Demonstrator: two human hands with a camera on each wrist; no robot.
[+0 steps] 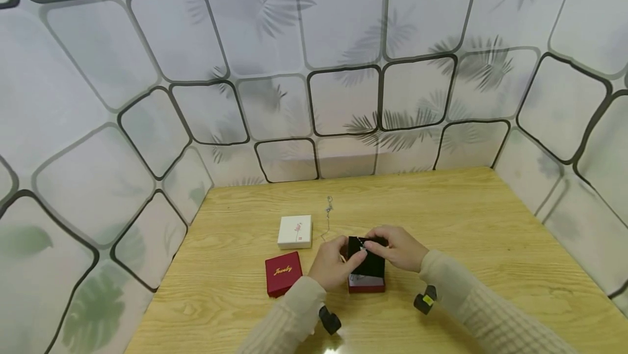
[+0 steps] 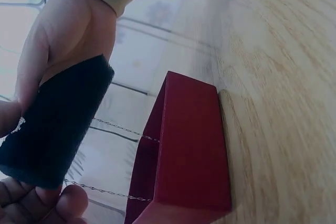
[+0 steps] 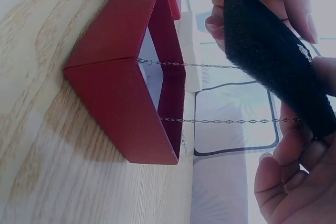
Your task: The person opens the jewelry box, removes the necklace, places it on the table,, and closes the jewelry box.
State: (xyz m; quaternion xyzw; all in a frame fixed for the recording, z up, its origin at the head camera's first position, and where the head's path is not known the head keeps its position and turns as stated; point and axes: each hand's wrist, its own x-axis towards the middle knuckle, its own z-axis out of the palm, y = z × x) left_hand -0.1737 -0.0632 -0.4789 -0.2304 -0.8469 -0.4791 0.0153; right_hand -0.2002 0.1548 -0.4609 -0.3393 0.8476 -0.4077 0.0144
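Both hands hold a black velvet pad [image 1: 369, 265] tilted above a small red box [image 1: 368, 289] on the table. My left hand [image 1: 331, 267] pinches the pad's left side, its thumb on top. From the right, my right hand [image 1: 401, 247] grips the other side, thumb also across the upper face. Between the thumbs sits a small sparkling pendant [image 3: 304, 53]. Two strands of thin silver chain [image 3: 226, 121] run from the pad's underside down into the red box, which has a pale lining [image 3: 153, 69] inside. In the wrist views the pad is apart from the box.
A red lid [image 1: 283, 273] with gold lettering lies left of the left hand. Behind it is a white box [image 1: 295, 231] with a pink flower print. Another silver chain [image 1: 328, 215] stretches across the wooden table [image 1: 441, 201]. Patterned curtains [image 1: 343, 97] surround the table.
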